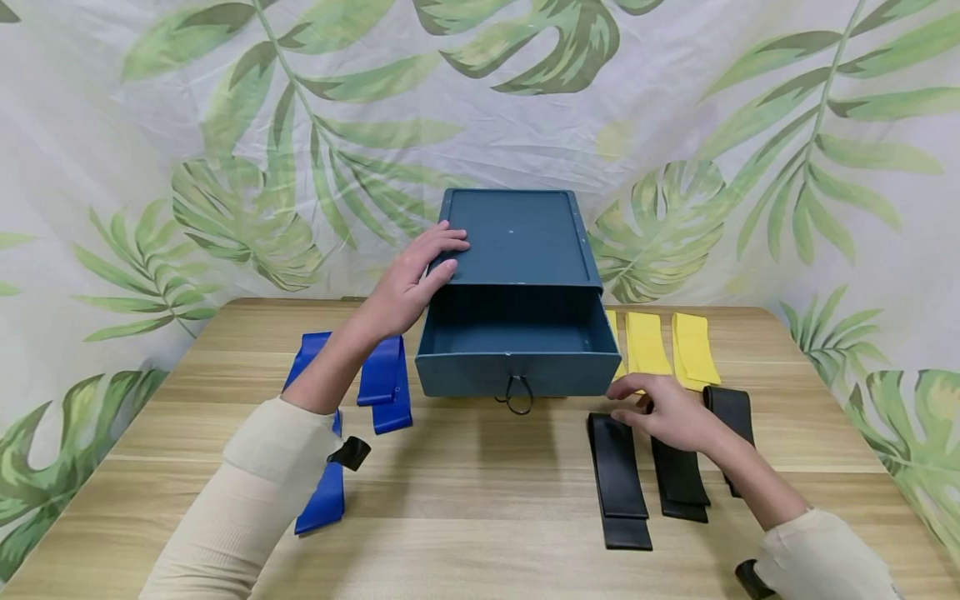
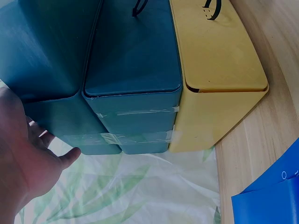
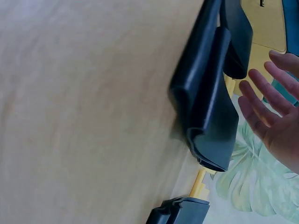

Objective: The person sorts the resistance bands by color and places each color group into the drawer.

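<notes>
A dark teal drawer unit [image 1: 517, 237] stands at the back with its top drawer [image 1: 517, 373] pulled out; the inside visible in the head view holds nothing. My left hand [image 1: 416, 279] rests on the unit's top left edge, and in the left wrist view the hand [image 2: 28, 158] lies against its side. Over the far end of a folded black band [image 1: 678, 475] is my right hand [image 1: 671, 410], fingers loosely bent. The right wrist view shows that hand [image 3: 275, 102] with spread fingers beside black bands [image 3: 212, 112], holding nothing.
Folded blue bands [image 1: 386, 383] lie left of the unit, partly behind the left arm. Yellow bands [image 1: 648, 343] lie to its right, with more black bands [image 1: 618, 483] nearer. Below the upper teal drawers is a yellow one [image 2: 224, 56]. A leaf-patterned cloth [image 1: 337, 108] hangs behind the table.
</notes>
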`<state>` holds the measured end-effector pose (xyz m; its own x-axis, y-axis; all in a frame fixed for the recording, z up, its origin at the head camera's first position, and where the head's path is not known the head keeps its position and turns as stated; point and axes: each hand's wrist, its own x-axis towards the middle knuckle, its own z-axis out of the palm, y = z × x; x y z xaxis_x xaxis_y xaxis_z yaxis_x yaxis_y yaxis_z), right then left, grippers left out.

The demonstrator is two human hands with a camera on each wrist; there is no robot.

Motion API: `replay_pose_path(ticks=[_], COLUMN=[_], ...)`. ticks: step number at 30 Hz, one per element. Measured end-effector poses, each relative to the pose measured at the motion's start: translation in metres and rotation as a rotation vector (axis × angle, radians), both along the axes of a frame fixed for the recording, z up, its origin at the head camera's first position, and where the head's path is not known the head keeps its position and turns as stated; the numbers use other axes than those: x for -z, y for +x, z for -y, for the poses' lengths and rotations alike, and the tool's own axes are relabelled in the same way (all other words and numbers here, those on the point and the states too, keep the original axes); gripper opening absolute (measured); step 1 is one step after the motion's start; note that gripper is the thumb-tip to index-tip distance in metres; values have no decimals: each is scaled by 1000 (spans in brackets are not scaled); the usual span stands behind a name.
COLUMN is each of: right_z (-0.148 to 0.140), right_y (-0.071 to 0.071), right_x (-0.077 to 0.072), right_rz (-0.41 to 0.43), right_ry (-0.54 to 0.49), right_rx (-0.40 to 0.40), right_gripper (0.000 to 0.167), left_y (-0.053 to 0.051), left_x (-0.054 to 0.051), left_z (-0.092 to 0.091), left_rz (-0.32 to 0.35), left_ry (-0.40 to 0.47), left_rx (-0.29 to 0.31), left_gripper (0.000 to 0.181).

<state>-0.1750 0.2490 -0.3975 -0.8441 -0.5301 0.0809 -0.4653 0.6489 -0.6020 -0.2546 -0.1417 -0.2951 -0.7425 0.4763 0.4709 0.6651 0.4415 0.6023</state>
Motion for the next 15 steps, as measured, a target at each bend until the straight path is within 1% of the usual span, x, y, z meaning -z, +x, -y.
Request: replay_pose_path(ticks=[8,12,15], right_z=[3,5,7], right_y=[-1,-3,-4], right_x=[5,5,5], right_rz=[23,50,54], right_ry=[72,89,97], right_rx=[-53,-48,-53], right_gripper=[17,17,17], left_y=[0,0,-1], left_x=[0,0,0], left_z=[0,0,0], left_rz=[10,12,10], left_ry=[-9,-6,-3], left_rx=[-10,-8,-7], left_gripper=[40,40,40])
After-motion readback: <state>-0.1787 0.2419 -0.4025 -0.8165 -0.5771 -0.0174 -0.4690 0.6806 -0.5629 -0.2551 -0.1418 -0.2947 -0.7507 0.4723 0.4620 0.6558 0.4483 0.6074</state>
